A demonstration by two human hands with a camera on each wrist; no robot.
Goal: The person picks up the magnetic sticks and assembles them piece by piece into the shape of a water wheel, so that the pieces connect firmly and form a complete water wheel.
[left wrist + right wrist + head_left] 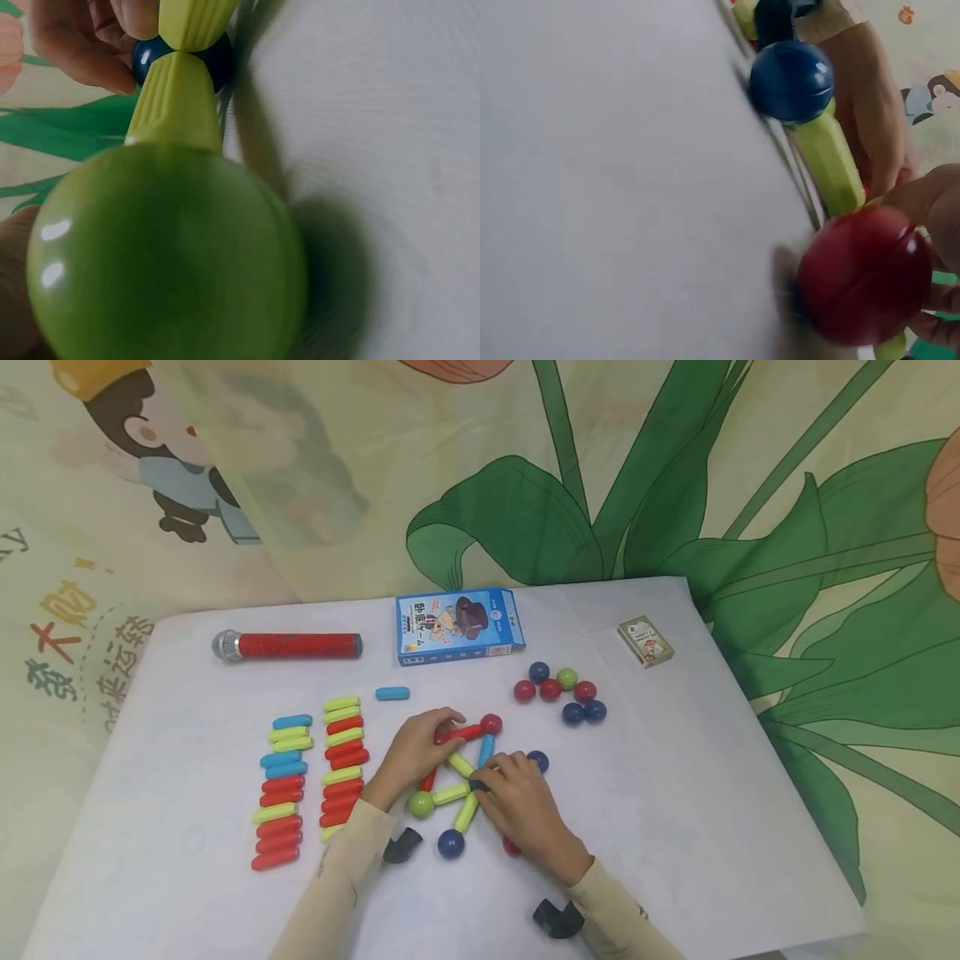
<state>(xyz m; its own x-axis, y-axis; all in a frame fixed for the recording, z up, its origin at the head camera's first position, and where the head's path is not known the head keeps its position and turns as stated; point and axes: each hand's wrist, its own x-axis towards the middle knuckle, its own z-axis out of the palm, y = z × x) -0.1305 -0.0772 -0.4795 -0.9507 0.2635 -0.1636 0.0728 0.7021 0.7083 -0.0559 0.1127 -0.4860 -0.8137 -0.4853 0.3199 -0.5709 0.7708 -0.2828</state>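
A construction of coloured rods and balls lies between both hands. At its upper left corner, the left hand (pixel 420 743) holds a red ball (pixel 442 734) between thumb and fingers, partly hidden. The right hand (pixel 525 806) pinches the dark blue centre ball (pixel 477 785), where several yellow-green rods (pixel 452 793) meet. A red rod (pixel 470 732) runs to another red ball (pixel 491 724), with a light blue rod (pixel 486 749) below it. A green ball (pixel 165 255) fills the left wrist view. The right wrist view shows a red ball (pixel 866 276) and a blue ball (pixel 791 81).
Loose rods (pixel 281 785) lie in two columns at left, with one blue rod (pixel 392 693) apart. Several balls (pixel 551 690) are grouped behind the right hand. A red microphone (pixel 300 646), a blue box (pixel 459 625) and a small card box (pixel 646 641) stand farther back.
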